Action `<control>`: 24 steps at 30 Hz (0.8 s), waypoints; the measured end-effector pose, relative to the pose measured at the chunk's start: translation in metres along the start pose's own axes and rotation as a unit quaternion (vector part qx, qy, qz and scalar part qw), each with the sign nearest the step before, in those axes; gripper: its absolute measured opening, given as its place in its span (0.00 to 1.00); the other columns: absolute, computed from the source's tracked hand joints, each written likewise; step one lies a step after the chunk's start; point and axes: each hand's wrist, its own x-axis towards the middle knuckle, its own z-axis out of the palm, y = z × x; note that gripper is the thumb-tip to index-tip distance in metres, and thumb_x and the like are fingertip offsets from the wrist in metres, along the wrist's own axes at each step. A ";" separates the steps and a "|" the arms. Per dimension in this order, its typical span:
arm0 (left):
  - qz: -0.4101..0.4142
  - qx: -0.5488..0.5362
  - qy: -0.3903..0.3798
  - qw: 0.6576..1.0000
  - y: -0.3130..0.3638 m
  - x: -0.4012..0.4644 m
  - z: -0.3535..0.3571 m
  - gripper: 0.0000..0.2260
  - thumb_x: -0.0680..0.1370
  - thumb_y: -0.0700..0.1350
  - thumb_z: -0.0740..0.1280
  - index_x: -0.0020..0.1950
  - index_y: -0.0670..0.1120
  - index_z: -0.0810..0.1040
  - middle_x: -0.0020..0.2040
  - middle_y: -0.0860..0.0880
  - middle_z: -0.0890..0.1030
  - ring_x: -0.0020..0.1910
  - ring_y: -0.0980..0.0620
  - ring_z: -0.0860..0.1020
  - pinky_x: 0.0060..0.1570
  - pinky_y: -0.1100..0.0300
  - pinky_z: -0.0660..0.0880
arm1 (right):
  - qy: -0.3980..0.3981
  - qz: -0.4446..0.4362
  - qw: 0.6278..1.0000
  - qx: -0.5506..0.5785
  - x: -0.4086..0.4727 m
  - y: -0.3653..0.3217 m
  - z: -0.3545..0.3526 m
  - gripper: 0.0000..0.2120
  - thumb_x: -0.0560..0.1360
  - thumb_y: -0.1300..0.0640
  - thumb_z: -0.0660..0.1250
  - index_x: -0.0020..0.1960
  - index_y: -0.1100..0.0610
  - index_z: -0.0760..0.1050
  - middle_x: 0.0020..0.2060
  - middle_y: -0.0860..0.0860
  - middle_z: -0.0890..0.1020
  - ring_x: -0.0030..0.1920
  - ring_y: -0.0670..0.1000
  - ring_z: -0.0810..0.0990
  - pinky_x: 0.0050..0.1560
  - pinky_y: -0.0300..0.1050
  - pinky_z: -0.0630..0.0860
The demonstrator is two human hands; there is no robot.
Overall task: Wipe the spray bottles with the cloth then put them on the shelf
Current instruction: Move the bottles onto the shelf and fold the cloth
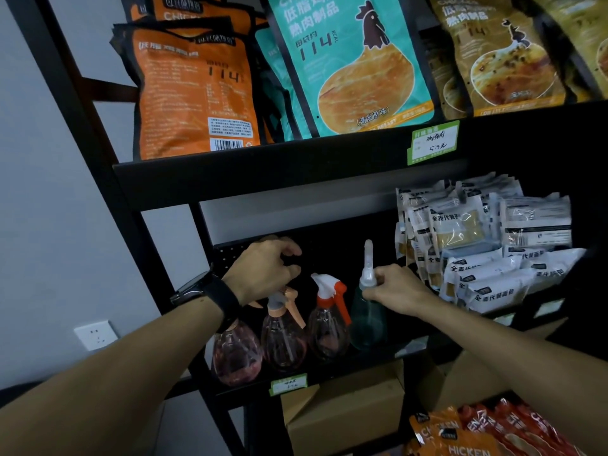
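Observation:
Four spray bottles stand in a row on the black middle shelf (358, 365). From the left: a pink bottle (235, 353) partly behind my left wrist, a pink bottle with a peach trigger (283, 337), a pink bottle with a white and orange head (329, 327), and a dark teal bottle (367, 320) with a tall white nozzle. My right hand (394, 287) grips the teal bottle's neck. Just above the peach trigger, my left hand (266, 268) hovers with loosely curled fingers and nothing visible in them. No cloth is in view.
White snack packets (487, 245) are piled on the same shelf, right of the bottles. Large orange (194, 93) and teal (355, 60) pouches fill the shelf above. Cardboard boxes (345, 413) and orange packets (493, 432) sit below. A grey wall with a socket (95, 334) is left.

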 end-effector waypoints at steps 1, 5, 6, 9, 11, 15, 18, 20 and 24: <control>-0.003 0.000 0.002 1.000 -0.002 0.001 -0.002 0.15 0.79 0.46 0.68 0.66 0.49 0.77 0.65 0.51 0.77 0.60 0.54 0.76 0.55 0.65 0.69 | -0.002 0.001 1.000 0.002 0.000 0.000 0.000 0.05 0.71 0.55 0.71 0.40 0.54 0.77 0.34 0.49 0.78 0.32 0.46 0.75 0.32 0.39 0.66; -0.015 0.013 0.012 1.000 -0.008 0.002 -0.009 0.14 0.79 0.47 0.68 0.64 0.50 0.77 0.64 0.51 0.77 0.55 0.56 0.74 0.53 0.66 0.68 | -0.014 0.009 1.000 0.004 -0.001 0.000 -0.001 0.07 0.72 0.55 0.71 0.48 0.55 0.79 0.41 0.50 0.81 0.40 0.47 0.79 0.36 0.41 0.69; -0.018 0.020 0.015 1.000 -0.010 0.002 -0.011 0.14 0.79 0.47 0.68 0.64 0.50 0.77 0.63 0.50 0.77 0.54 0.57 0.73 0.53 0.66 0.67 | -0.017 0.012 1.000 0.005 -0.001 0.000 -0.002 0.08 0.71 0.55 0.72 0.49 0.55 0.79 0.43 0.51 0.82 0.43 0.48 0.79 0.40 0.42 0.72; -0.034 0.033 0.014 0.999 -0.015 -0.003 -0.017 0.14 0.79 0.47 0.67 0.64 0.50 0.77 0.63 0.50 0.76 0.53 0.56 0.72 0.53 0.65 0.67 | -0.028 0.022 0.999 -0.002 -0.003 -0.001 -0.006 0.11 0.71 0.56 0.73 0.52 0.54 0.80 0.48 0.50 0.83 0.48 0.48 0.80 0.47 0.43 0.75; -0.047 0.039 0.012 0.998 -0.019 -0.009 -0.021 0.14 0.79 0.47 0.68 0.65 0.49 0.77 0.64 0.49 0.77 0.57 0.53 0.75 0.54 0.65 0.68 | -0.017 0.038 0.999 -0.034 -0.003 -0.004 -0.013 0.13 0.71 0.58 0.71 0.55 0.55 0.80 0.51 0.52 0.83 0.50 0.51 0.80 0.47 0.44 0.76; -0.083 0.056 -0.009 0.995 -0.031 -0.023 -0.023 0.16 0.79 0.46 0.67 0.67 0.47 0.76 0.66 0.47 0.78 0.63 0.50 0.77 0.53 0.66 0.69 | 0.079 0.059 0.992 -0.074 -0.012 -0.021 -0.032 0.21 0.75 0.59 0.65 0.68 0.59 0.72 0.58 0.55 0.79 0.59 0.56 0.78 0.55 0.47 0.75; -0.106 0.061 -0.027 0.992 -0.041 -0.034 -0.019 0.18 0.80 0.46 0.66 0.69 0.45 0.75 0.66 0.45 0.78 0.63 0.48 0.77 0.54 0.65 0.69 | 0.181 -0.014 0.981 -0.065 -0.023 -0.046 -0.039 0.22 0.76 0.60 0.64 0.70 0.58 0.70 0.66 0.55 0.76 0.63 0.56 0.76 0.59 0.47 0.72; -0.116 0.061 -0.033 0.991 -0.044 -0.038 -0.017 0.18 0.80 0.46 0.65 0.70 0.44 0.74 0.64 0.45 0.79 0.62 0.47 0.77 0.53 0.64 0.70 | 0.209 -0.090 0.973 -0.039 -0.031 -0.068 -0.036 0.19 0.76 0.60 0.64 0.67 0.57 0.74 0.65 0.53 0.77 0.64 0.55 0.75 0.62 0.47 0.72; -0.117 0.063 -0.038 0.990 -0.048 -0.042 -0.013 0.17 0.81 0.46 0.64 0.70 0.44 0.74 0.63 0.44 0.80 0.60 0.47 0.78 0.53 0.62 0.72 | 0.144 -0.212 0.966 -0.042 -0.042 -0.108 -0.011 0.15 0.77 0.58 0.64 0.63 0.55 0.78 0.61 0.50 0.80 0.61 0.50 0.77 0.64 0.48 0.73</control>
